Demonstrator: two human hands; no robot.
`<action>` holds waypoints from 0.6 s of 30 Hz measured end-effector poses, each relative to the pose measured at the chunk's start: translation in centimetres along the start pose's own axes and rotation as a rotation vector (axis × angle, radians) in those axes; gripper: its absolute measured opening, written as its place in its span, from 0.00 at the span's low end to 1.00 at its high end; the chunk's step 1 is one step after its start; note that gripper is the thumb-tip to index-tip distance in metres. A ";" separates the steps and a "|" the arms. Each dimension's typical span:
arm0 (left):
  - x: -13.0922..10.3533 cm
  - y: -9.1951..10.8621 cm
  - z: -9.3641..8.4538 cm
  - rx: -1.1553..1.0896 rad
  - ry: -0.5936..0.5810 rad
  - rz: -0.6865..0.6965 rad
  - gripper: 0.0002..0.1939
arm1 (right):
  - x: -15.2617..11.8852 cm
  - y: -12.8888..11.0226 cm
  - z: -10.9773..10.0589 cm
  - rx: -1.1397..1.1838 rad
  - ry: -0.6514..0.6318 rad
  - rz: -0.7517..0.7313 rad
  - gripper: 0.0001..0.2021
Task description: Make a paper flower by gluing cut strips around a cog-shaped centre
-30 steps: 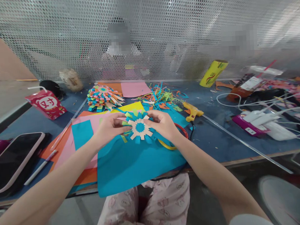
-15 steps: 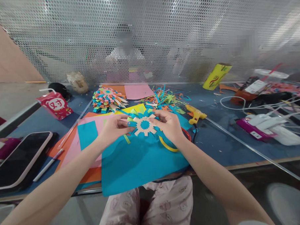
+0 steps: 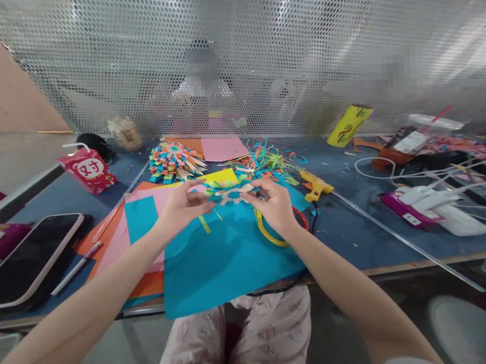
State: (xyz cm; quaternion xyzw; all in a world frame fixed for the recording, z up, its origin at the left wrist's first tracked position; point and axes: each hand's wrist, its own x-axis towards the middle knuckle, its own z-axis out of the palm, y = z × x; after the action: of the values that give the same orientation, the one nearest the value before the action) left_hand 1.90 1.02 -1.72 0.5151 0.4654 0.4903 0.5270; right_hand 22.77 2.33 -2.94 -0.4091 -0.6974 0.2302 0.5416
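Observation:
Between both hands is a layered felt flower (image 3: 229,193) in blue, green and cream, held nearly edge-on above the sheets. My left hand (image 3: 186,201) pinches its left edge, with the fingers closed. At the opposite edge, my right hand (image 3: 270,201) grips it between thumb and fingers. Beneath them lies a large blue felt sheet (image 3: 222,268), with narrow green scraps on it. Scissors with yellow and red handles (image 3: 269,234) rest under my right hand, their blades hidden. A bigger multicoloured felt ball of petals (image 3: 173,161) sits farther back on the left.
A yellow glue gun (image 3: 316,185) and a long clear stick (image 3: 402,239) lie to the right, near a purple power strip (image 3: 409,209) with cables. Felt scraps (image 3: 266,162) are heaped behind. At left are a phone (image 3: 35,261), a pen (image 3: 75,270) and a red carton (image 3: 88,170).
The felt flower has tipped from facing me to nearly edge-on, hiding most of its blue centre. Both hands keep their hold and stay in about the same place.

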 end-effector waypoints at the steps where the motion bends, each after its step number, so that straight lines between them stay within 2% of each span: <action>1: 0.0 0.0 0.1 -0.068 0.019 -0.022 0.31 | 0.0 -0.1 -0.1 -0.068 0.029 -0.139 0.07; 2: 0.1 0.1 0.2 -0.140 0.043 -0.068 0.30 | -0.1 -0.3 -0.3 -0.139 0.047 -0.289 0.06; 4: 0.1 0.2 0.3 -0.275 0.062 -0.212 0.20 | -0.3 -0.5 -0.5 -0.271 0.049 -0.558 0.07; 5: 0.1 0.3 0.4 -0.332 0.044 -0.280 0.14 | -0.4 -0.6 -0.6 -0.332 0.042 -0.658 0.07; 7: 0.0 0.5 0.5 -0.413 -0.020 -0.340 0.11 | -0.7 -0.6 -0.6 -0.435 0.036 -0.787 0.07; 9: -0.3 0.6 0.6 -0.422 -0.068 -0.300 0.12 | -1.0 -0.5 -0.6 -0.499 0.021 -0.833 0.08; 13: -0.6 0.4 0.7 -0.377 -0.075 -0.228 0.25 | -1.3 -0.3 -0.5 -0.526 -0.082 -0.791 0.08; 18: -0.5 -0.1 0.5 -0.373 -0.062 -0.220 0.25 | -1.2 -0.1 -0.5 -0.527 -0.125 -0.750 0.10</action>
State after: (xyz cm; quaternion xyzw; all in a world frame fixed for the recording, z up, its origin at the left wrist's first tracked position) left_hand 2.37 0.52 -1.82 0.3696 0.4035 0.4913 0.6777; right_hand 23.25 1.22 -3.37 -0.2377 -0.8632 -0.1425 0.4220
